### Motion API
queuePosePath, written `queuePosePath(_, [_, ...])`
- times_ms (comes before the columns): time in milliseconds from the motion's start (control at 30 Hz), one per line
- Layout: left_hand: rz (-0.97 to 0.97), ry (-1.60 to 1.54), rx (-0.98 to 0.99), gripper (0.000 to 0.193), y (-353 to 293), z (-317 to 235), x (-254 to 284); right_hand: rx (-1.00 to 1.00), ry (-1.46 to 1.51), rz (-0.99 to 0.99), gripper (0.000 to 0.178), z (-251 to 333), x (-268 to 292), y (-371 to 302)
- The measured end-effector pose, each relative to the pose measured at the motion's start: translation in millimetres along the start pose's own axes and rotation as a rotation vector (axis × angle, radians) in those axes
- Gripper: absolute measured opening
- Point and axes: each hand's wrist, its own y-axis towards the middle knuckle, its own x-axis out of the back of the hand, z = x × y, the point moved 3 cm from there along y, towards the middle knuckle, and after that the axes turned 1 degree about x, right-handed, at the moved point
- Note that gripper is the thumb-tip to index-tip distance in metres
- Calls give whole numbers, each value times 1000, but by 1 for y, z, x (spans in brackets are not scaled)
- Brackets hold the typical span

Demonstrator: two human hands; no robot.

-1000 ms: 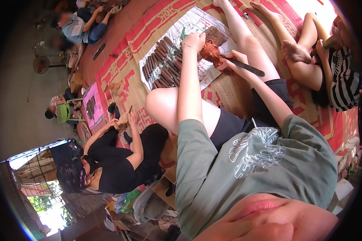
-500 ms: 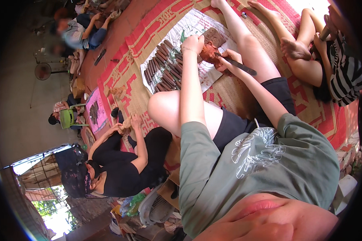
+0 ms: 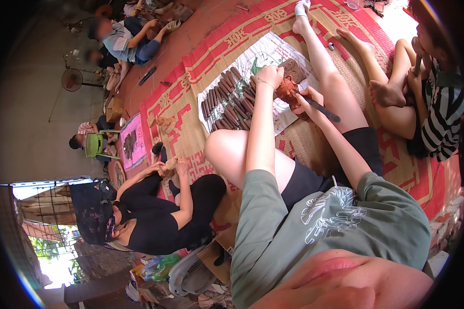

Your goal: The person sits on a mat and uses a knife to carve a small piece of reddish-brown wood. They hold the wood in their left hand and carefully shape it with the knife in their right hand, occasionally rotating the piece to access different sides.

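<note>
A reddish-brown wood carving point(image 3: 292, 68) with a rough top lies across the far edge of my lap, over the white cloth. My left hand point(image 3: 269, 77) is closed against its left side, fingers mostly hidden. My right hand point(image 3: 309, 101) is wrapped round a dark carving chisel point(image 3: 327, 111), its tip end against the carving's lower part and its long end pointing out to the right. To the left of the carving, several dark brown carving tools point(image 3: 227, 100) lie in rows on the white cloth point(image 3: 273, 46).
A red and tan woven mat point(image 3: 191, 67) spreads under my legs. At left, a person in black point(image 3: 154, 226) holds a pale wooden piece point(image 3: 168, 166). A person in a striped shirt point(image 3: 441, 123) sits close on the right. Behind lies a pink cloth point(image 3: 134, 139) with more tools.
The whole view has shifted, so the scene sits lower and further right. Both hands stay on the carving, and the chisel has moved only slightly against it.
</note>
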Motion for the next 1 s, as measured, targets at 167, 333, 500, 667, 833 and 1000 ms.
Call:
queuePosePath(167, [10,-2,-25,42,-1,-12,0,117,16,-97,18,0,-3,11])
queuePosePath(333, [25,-13,19,41,2,3,-5,-16,3,1,20,-6,3,-8])
queuePosePath(500, [21,-20,3,42,1,-7,-2,111,-7,-110,18,6,-2,15])
queuePosePath(667, [10,-22,21,41,-1,2,-2,-55,90,-44,18,-21,-6,-9])
queuePosePath(833, [6,-2,31,42,0,1,-4,32,21,-83,16,8,1,5])
queuePosePath(1000, [-27,-19,33,41,-5,1,-2,43,15,-64,18,4,-1,10])
